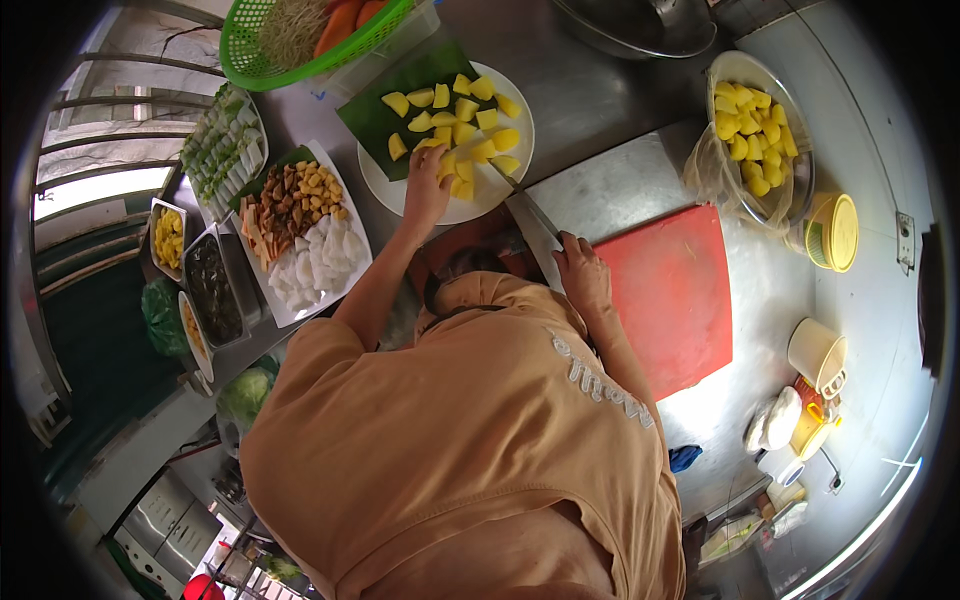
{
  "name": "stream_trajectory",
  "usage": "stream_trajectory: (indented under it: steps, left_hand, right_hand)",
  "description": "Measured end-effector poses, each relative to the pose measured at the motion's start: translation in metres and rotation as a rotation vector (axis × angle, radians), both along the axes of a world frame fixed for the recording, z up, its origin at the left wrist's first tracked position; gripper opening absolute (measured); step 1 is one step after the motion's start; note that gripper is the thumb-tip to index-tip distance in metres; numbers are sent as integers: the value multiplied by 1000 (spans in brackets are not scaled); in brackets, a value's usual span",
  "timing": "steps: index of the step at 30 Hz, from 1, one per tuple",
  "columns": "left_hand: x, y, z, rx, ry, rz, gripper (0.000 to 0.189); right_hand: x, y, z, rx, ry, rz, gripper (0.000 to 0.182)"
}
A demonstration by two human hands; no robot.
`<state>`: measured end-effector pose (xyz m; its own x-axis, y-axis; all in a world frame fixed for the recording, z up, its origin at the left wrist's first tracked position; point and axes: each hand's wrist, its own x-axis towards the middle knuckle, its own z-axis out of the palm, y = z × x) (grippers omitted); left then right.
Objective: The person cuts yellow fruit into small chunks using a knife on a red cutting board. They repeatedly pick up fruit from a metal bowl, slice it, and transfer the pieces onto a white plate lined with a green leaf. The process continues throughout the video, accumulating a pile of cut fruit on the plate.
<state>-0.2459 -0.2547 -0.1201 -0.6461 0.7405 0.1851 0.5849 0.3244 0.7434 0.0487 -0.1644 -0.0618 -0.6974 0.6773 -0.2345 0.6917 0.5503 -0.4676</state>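
Observation:
My right hand (583,274) grips the handle of a knife (529,202), whose blade reaches up and left over the rim of a round white plate (386,196). The blade's tip is beside the yellow potato chunks (504,139). On the plate a piece of banana leaf (373,129) lies under part of the chunks and sticks out past the rim at the left. My left hand (427,180) is over the plate, its fingertips down among the chunks at the near side. Whether it pinches one is hidden by the fingers.
A red cutting board (667,300) lies at the right. Beyond it stands a metal bowl (801,187) lined with a plastic bag and holding potatoes (757,139). At the left are a rectangular white platter (357,277) of sorted food and a green basket (244,67).

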Motion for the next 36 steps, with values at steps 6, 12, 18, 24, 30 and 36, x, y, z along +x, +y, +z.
stream_trajectory:
  steps: [6, 12, 18, 24, 30, 36]
  left_hand:
    - [21, 22, 27, 24, -149, -156, 45]
    - [32, 36, 20, -13, 45, -229, 35]
    - [18, 43, 9, -105, 1, -385, 40]
    - [18, 50, 19, -132, -8, -596, 46]
    - [-4, 53, 12, -329, -211, -642, 42]
    - [-17, 71, 0, -399, -10, -569, 40]
  right_hand:
    - [3, -3, 9, 106, 49, -37, 48]
    - [12, -4, 11, 246, 57, 26, 56]
    - [21, 1, 12, 280, -10, 109, 62]
    - [12, 4, 14, 332, -2, 139, 67]
    - [17, 0, 25, 328, 47, 128, 66]
    - [44, -3, 24, 298, 84, 47, 58]
